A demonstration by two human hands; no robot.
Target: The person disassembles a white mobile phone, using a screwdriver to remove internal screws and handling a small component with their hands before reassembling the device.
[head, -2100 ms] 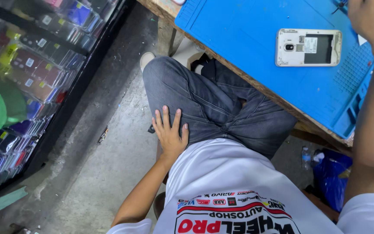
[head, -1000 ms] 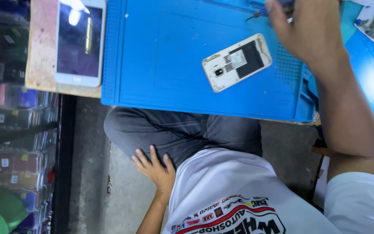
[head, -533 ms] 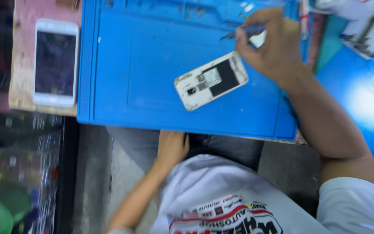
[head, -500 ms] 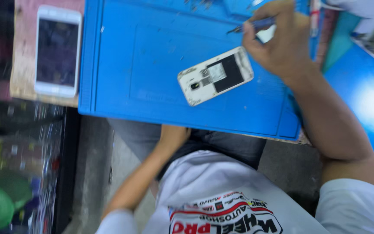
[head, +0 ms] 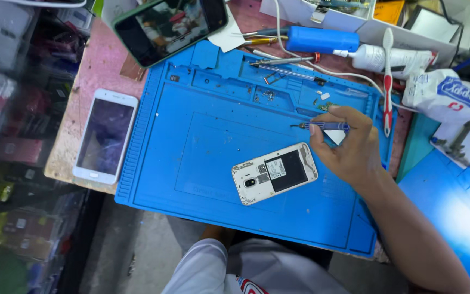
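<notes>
A white phone (head: 274, 173) lies face down on the blue work mat (head: 202, 141), its back cover off and a black battery showing. Just right of it, my right hand (head: 349, 147) grips a small blue-handled screwdriver (head: 322, 126), tip pointing left above the phone. My left hand is out of sight below the table edge; only a white sleeve (head: 202, 267) shows there.
A second white phone (head: 105, 136) lies screen up on the pink tabletop left of the mat. A green-cased phone (head: 169, 24) sits at the top. Tweezers (head: 281, 61), a blue tool (head: 322, 39), a glue bottle (head: 382, 56) and a red-white toothbrush (head: 387, 81) lie along the far edge.
The view has swung up over the table. My right hand with the screwdriver has come down beside the opened phone. My left hand has dropped out of view.
</notes>
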